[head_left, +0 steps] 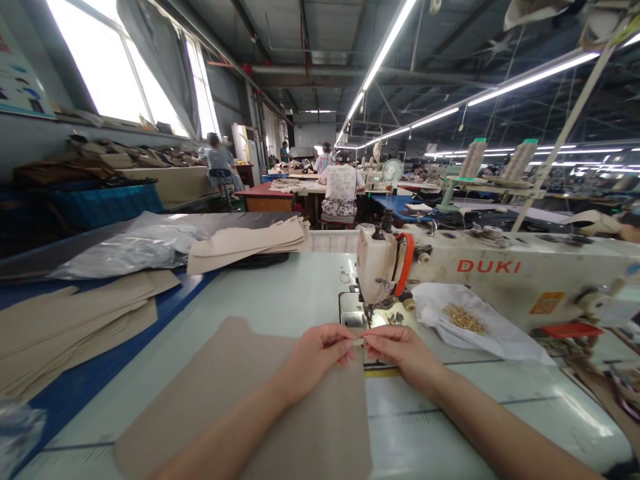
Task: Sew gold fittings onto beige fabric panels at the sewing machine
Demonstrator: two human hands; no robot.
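Observation:
My left hand [315, 357] and my right hand [400, 353] meet in front of the needle area of a white DUKI industrial sewing machine [383, 267], pinching a small pale strip [358, 341] between their fingertips. A beige fabric panel [310, 413] with rounded corners lies flat on the table under my left hand and forearm. My right hand rests close to the machine's needle plate [351, 310]. A white plastic bag [480, 320] holding small brass-coloured metal parts [463, 319] lies to the right of my right hand.
Stacks of beige panels [65, 327] lie at the left on a blue table edge, with more [245, 243] beyond, beside a silver plastic bag [130, 250]. Thread cones [493, 160] stand behind the machine. Seated co-workers [341, 187] work further back.

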